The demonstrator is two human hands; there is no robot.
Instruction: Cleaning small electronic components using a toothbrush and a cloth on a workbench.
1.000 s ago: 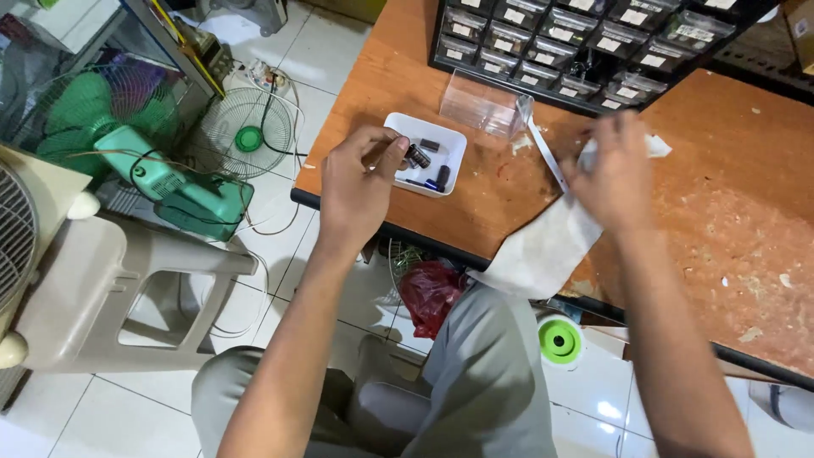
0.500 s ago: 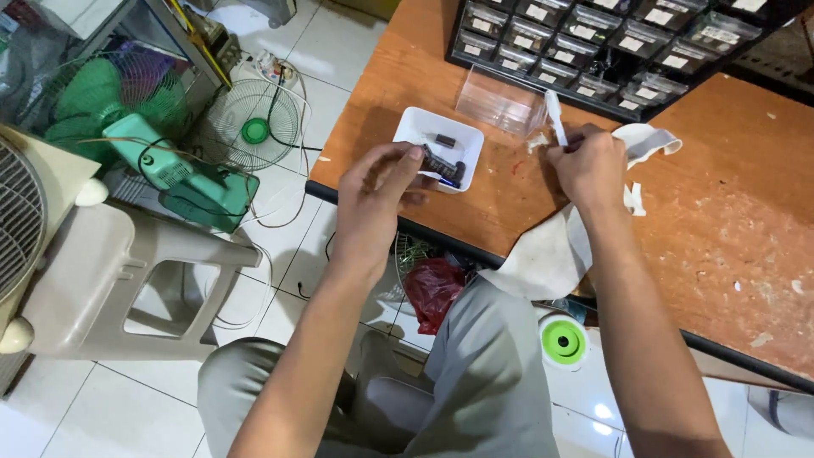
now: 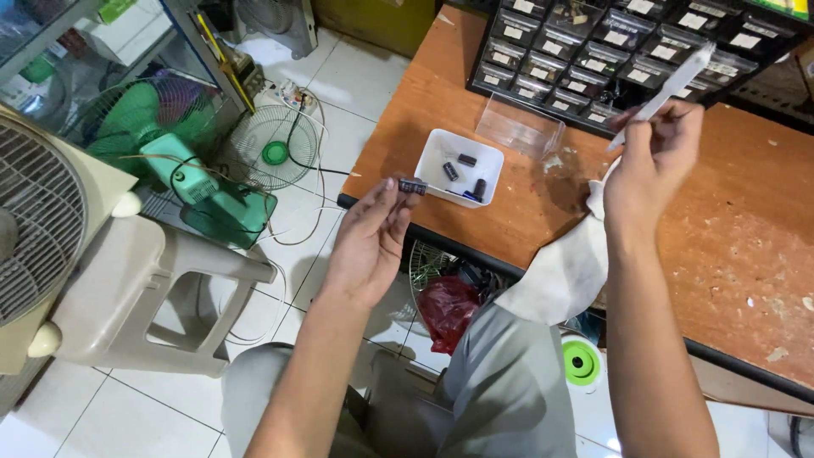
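On the orange-brown table, speckled with pale flecks toward its right edge, a white tray holds dark cylindrical parts. The left hand pinches a black capacitor; the right hand holds a white strip and a white cloth.

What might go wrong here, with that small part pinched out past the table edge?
The small dark cylinder is pinched only at the left hand's fingertips, over the tiled floor; dropped, it could roll away. The right hand holds a white strip near the clear open box and could knock it.
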